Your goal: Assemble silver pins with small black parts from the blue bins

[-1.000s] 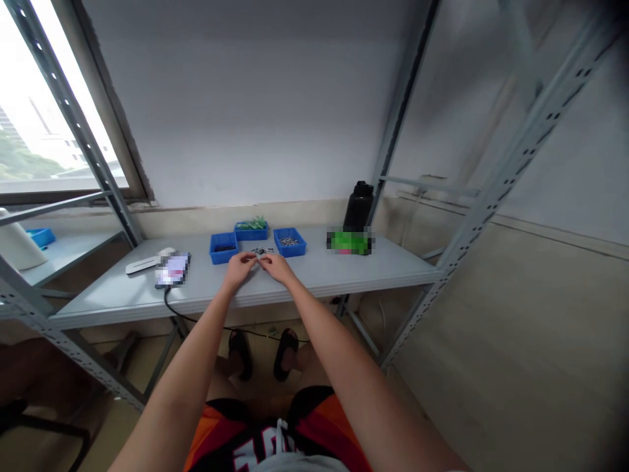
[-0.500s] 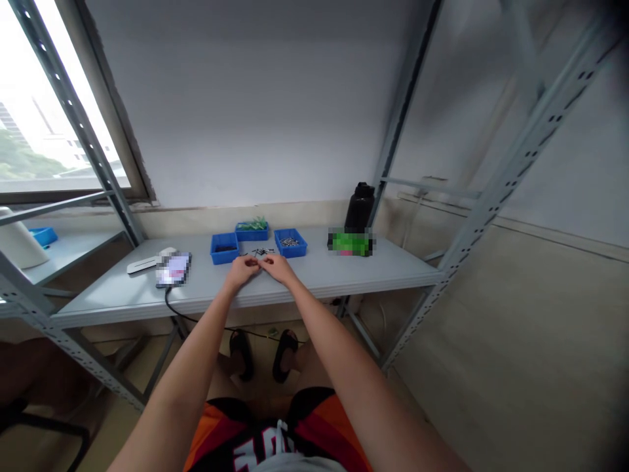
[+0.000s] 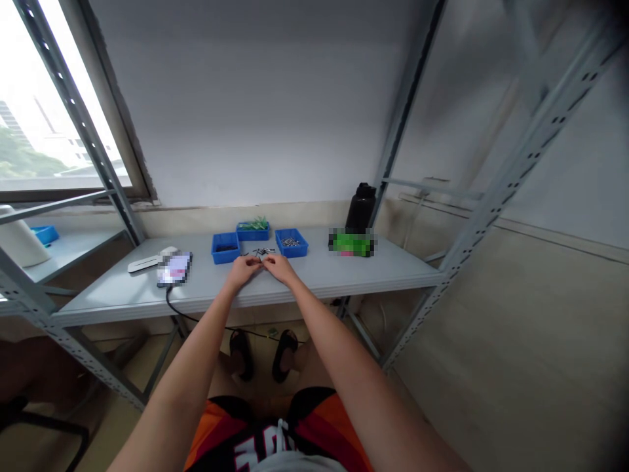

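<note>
My left hand (image 3: 244,270) and my right hand (image 3: 278,267) meet fingertip to fingertip above the front part of the grey table (image 3: 314,275). Both are closed in a pinch around something too small to name. Just beyond the fingers lies a loose pile of small dark and silvery pieces (image 3: 264,251). A blue bin (image 3: 226,257) with dark contents stands behind my left hand. To the right of the pile, another blue bin (image 3: 291,252) holds small silvery metal pieces. Green strip-like pieces (image 3: 254,224) fill a third blue bin (image 3: 253,236) at the back.
A phone (image 3: 175,268) with a black cable and a white flat object (image 3: 143,264) lie on the left. On the right stand a black bottle (image 3: 360,208) and a blurred green packet (image 3: 352,244). Metal shelf posts (image 3: 511,183) frame the table's sides.
My fingertips have shifted very slightly against each other, still pinched together. The bins and the loose pile stay where they were.
</note>
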The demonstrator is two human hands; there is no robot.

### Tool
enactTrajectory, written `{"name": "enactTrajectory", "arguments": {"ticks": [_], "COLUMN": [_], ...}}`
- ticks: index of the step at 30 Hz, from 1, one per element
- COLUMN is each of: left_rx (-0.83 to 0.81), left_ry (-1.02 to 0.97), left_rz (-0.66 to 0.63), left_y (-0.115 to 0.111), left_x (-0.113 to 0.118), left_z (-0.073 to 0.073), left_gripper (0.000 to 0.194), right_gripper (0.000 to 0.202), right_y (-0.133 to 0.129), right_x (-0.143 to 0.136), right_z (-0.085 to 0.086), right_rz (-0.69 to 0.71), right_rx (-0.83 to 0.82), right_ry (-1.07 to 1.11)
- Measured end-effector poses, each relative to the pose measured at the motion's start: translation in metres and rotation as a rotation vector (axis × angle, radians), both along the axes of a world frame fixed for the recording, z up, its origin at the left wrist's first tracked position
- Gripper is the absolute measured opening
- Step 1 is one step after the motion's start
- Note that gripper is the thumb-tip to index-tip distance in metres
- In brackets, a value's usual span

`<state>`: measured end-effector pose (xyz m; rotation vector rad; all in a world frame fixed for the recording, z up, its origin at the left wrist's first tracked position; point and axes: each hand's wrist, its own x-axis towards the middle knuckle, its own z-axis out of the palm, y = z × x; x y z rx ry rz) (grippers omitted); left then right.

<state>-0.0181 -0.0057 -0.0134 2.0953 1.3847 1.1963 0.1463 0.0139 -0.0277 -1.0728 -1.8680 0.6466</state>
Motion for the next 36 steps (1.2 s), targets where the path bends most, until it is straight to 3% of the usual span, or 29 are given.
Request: {"name": "enactTrajectory", "arguments": {"ticks": [6, 13, 36], "left_rx": [-0.001, -0.012, -0.021], "left_ry": [0.01, 0.02, -0.033], "left_rz": [0.019, 0.059, 0.135], "left_y": [-0.0013, -0.0022, 0.0017], "left_x": [0.0006, 0.0014, -0.0006], "left_z": [0.002, 0.0003, -0.0011], "left_gripper": [0.024, 0.023, 0.024], "right_gripper": [0.014, 0.019, 0.014], "right_y": [0.0011, -0.0001, -0.001], "right_x": [0.0, -0.0001, 0.0002], "right_z": [-0.0019, 0.0003, -0.0005], "right_rz": [0.009, -0.089, -0.05], "right_rx": [-0.003, -0.082, -0.069], "right_ry": [0.001, 0.078, 0.061]}}
